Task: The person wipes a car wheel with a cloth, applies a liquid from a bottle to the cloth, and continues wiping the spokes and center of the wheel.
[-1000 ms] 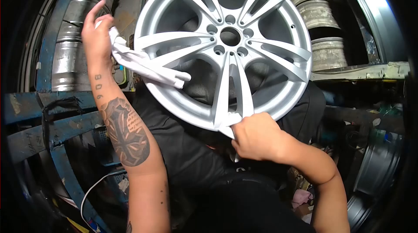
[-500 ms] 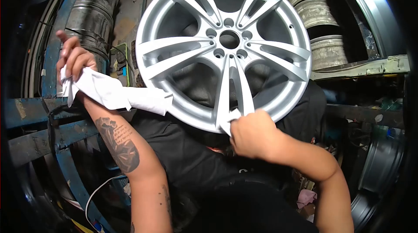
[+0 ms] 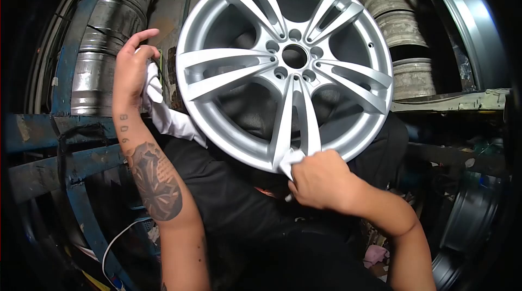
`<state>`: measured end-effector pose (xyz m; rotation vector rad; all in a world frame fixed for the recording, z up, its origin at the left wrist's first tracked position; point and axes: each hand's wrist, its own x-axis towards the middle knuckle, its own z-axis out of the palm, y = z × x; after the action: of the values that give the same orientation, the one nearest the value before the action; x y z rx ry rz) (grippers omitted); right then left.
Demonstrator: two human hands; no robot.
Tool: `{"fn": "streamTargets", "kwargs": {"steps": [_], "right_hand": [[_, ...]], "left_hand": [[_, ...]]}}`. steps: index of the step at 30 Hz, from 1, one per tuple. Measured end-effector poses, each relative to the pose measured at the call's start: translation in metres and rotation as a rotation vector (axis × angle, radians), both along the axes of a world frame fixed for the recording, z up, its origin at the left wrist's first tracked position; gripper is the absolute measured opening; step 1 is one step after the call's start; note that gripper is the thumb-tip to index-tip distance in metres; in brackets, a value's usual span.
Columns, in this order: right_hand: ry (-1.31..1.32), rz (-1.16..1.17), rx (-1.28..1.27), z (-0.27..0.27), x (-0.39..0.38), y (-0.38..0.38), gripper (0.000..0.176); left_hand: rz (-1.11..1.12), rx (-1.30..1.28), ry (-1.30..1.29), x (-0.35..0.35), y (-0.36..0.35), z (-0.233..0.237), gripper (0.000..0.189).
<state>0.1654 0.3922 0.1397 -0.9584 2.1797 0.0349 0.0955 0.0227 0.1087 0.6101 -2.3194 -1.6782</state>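
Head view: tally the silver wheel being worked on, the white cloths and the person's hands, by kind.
Silver alloy wheel: 1
White cloths: 2 (left cloth, right cloth)
Hands: 2 (left hand, right hand)
Total: 5

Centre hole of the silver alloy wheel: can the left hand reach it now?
Probably yes. The left hand, gripping a white cloth, is beside the rim of the silver alloy wheel, and nothing covers its face up to the centre hole.
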Motion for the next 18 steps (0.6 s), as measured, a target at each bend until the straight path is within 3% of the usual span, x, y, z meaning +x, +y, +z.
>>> {"fn": "streamTargets", "kwargs": {"steps": [6,9,11,16,18], "right_hand": [[0.054,-0.165,-0.133,-0.014,0.011,0.010,0.033],[0.038,-0.143,-0.220,0.003,0.026,0.018,0.031],[0.011,-0.248,-0.173,-0.018,0.012,0.013,0.035],[0.018,-0.134,-0.135,0.004,0.023,0.033,0.035],[0.086,-0.133,-0.180,-0.006,0.019,0.029,0.034]], "left_hand": [[-0.163,-0.066,-0.041,-0.009,0.031,0.001,0.041],[-0.371,-0.095,-0.132,-0.016,0.042,-0.003,0.039],[-0.487,-0.178,-0.233,-0.022,0.052,-0.009,0.038],[-0.532,-0.081,-0.381,-0.032,0.075,-0.013,0.040],[-0.580,-0.170,-0.427,-0.033,0.082,-0.003,0.042]]}}
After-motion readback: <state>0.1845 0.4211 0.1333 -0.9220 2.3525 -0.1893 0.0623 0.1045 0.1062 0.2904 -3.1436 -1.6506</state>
